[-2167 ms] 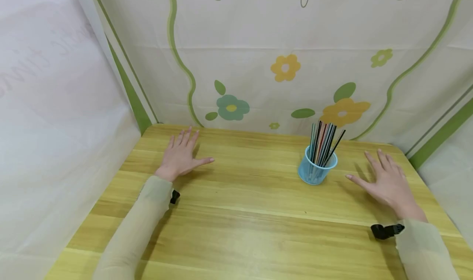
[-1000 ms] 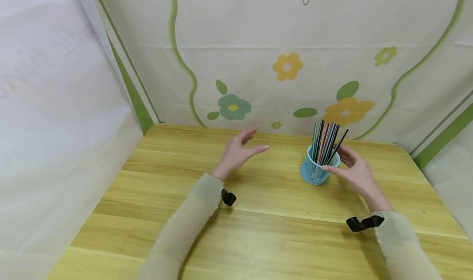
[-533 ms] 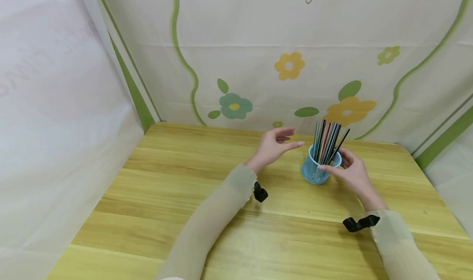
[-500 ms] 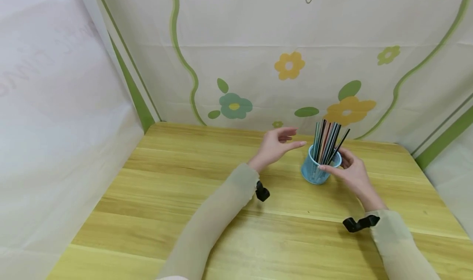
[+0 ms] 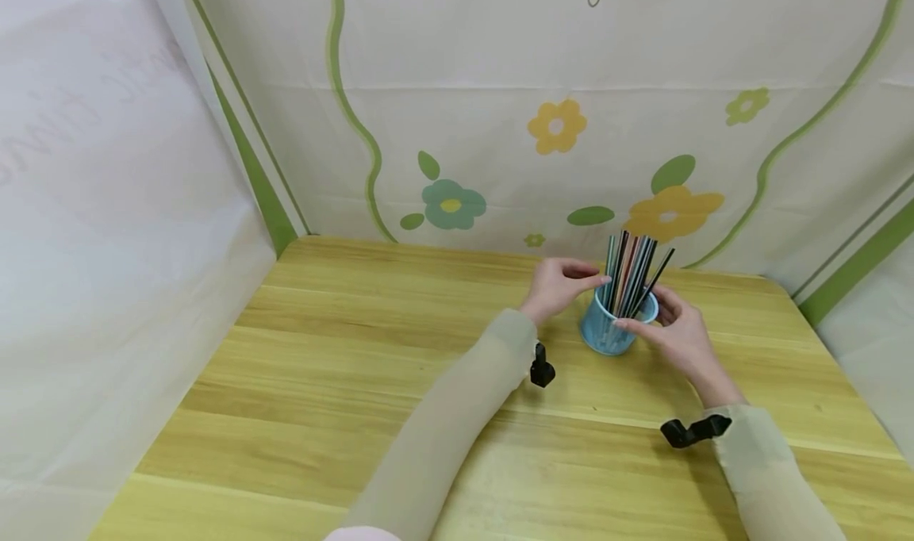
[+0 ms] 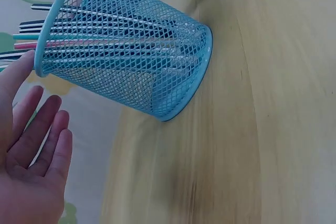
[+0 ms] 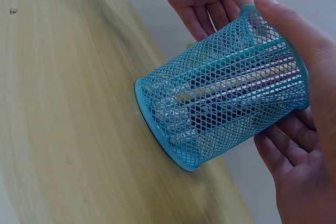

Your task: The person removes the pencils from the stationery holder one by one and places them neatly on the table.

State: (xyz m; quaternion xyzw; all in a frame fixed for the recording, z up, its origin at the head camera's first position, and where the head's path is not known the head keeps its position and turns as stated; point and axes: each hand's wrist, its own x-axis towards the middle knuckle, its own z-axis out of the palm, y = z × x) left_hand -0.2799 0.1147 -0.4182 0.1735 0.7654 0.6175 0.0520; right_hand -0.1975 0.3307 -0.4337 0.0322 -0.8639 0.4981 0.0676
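A light blue mesh pen holder point(image 5: 600, 336) stands upright on the table, right of the middle. Several thin sticks point(image 5: 625, 275) in black, white, teal and red rise from it; their exact kind is unclear. My right hand point(image 5: 681, 335) grips the holder from the right, thumb over the near rim and fingers round the far side. At the left of the sticks is my left hand point(image 5: 553, 289). In the left wrist view its thumb point(image 6: 18, 72) reaches the rim beside the sticks, while the other fingers point(image 6: 39, 135) extend loosely below, apart from the mesh.
The wooden table point(image 5: 307, 382) carries the holder near its back edge. A pale cloth point(image 5: 485, 113) with printed flowers hangs behind, and another white cloth point(image 5: 107, 287) closes off the left side. Each wrist wears a black camera mount point(image 5: 543, 366).
My left hand has come right from the table's left side to the holder's rim. My right hand has moved left and taken hold of the pen holder, which stands in place.
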